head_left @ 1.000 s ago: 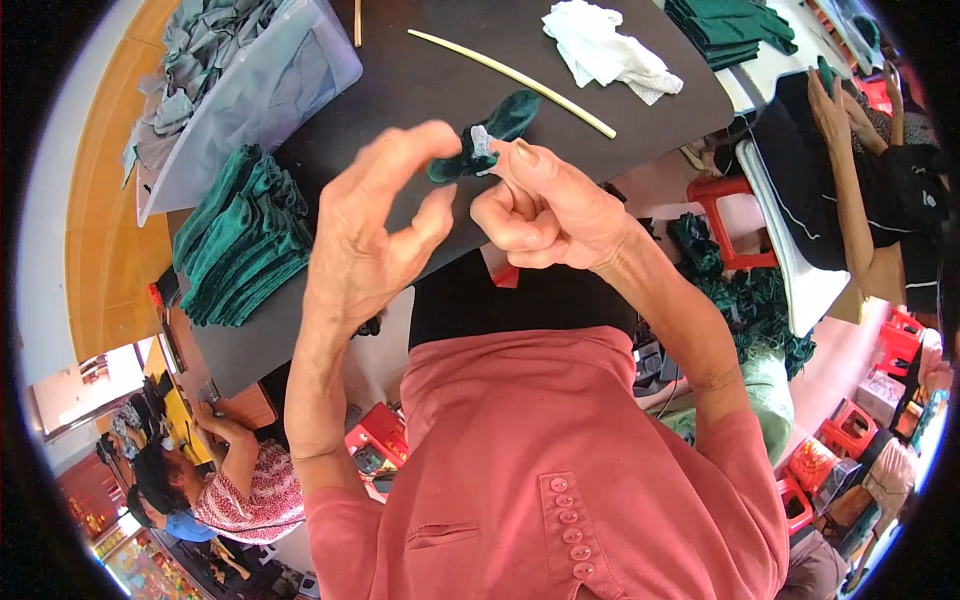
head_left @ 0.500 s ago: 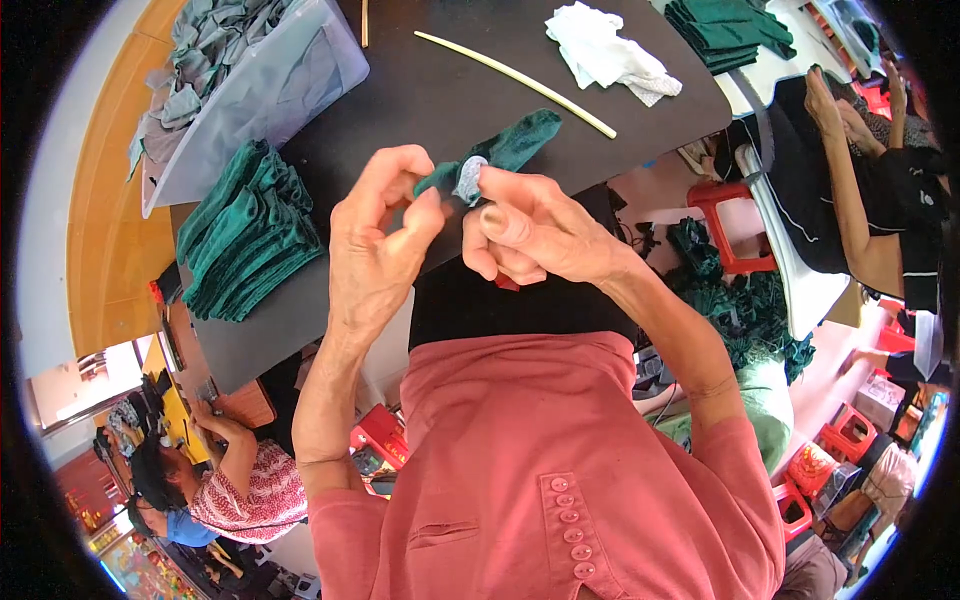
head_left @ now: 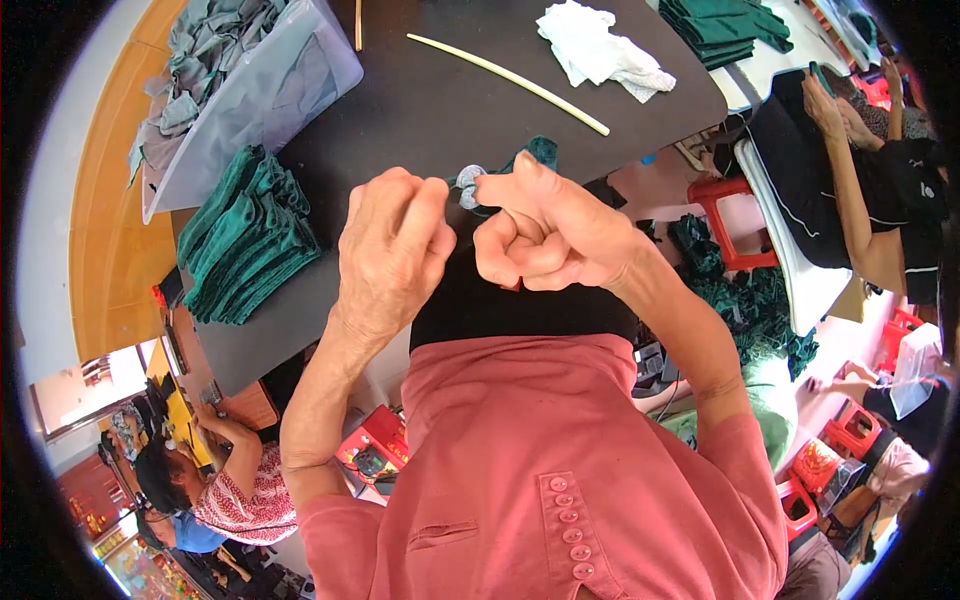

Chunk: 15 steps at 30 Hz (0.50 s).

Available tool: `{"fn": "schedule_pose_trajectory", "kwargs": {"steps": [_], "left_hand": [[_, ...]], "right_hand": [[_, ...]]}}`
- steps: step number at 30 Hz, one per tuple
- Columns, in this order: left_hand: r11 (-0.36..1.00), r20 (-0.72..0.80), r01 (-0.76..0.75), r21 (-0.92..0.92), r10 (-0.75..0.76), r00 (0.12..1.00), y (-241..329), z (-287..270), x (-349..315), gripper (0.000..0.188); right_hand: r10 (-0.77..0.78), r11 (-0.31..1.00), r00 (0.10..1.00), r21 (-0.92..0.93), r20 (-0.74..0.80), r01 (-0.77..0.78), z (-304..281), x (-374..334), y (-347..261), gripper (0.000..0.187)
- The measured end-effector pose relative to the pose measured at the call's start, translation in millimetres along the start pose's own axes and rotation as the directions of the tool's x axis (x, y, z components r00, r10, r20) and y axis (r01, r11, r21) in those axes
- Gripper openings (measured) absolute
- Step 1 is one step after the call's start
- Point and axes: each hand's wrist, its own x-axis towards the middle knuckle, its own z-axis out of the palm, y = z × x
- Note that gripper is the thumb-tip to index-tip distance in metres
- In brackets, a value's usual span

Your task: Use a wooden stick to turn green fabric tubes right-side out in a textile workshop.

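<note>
Between my hands is a small green velvet fabric piece [head_left: 541, 151] with a bunched grey-white part [head_left: 470, 178] at its near left end. My left hand [head_left: 392, 240] is closed, knuckles up, at the left side of the bunched part. A thin dark strip of the piece runs into its fingers, which hide the rest. My right hand [head_left: 560, 225] grips the piece, the index finger against the grey-white part, the thumb raised and the other fingers curled in. Behind this hand the green end sticks out over the dark table [head_left: 420, 110].
A stack of green velvet pieces [head_left: 250, 240] lies at left beside a clear bin [head_left: 270, 110] of grey-green cloth. Further back are a pale curved stick [head_left: 510, 76] and a white cloth [head_left: 600, 50]. Other people sit at left and right; a red stool [head_left: 705, 215] stands at right.
My left hand has turned over from an open pinch to a closed fist, knuckles up. My right thumb has lifted, and less of the green end shows behind my right hand.
</note>
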Motion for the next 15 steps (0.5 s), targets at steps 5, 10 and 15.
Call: {"fn": "schedule_pose_trajectory", "kwargs": {"steps": [5, 10, 15], "left_hand": [[0.985, 0.094, -0.162, 0.065, 0.155, 0.983, -5.0, -3.4, 7.4, 0.041], [0.99, 0.141, -0.14, -0.019, 0.141, 0.98, -9.9, -0.5, 4.5, 0.035], [1.0, 0.149, 0.013, -0.025, -0.009, 0.989, -26.4, -9.1, -9.3, 0.022]], "right_hand": [[0.039, 0.995, 0.999, 0.099, -0.036, -0.035, 5.0, 2.8, -0.3, 0.074], [0.062, 0.99, 0.995, 0.129, -0.072, -0.052, 8.2, 2.2, 5.7, 0.076], [0.084, 0.993, 0.995, 0.094, -0.056, -0.079, -4.4, -25.9, -8.0, 0.061]]}}
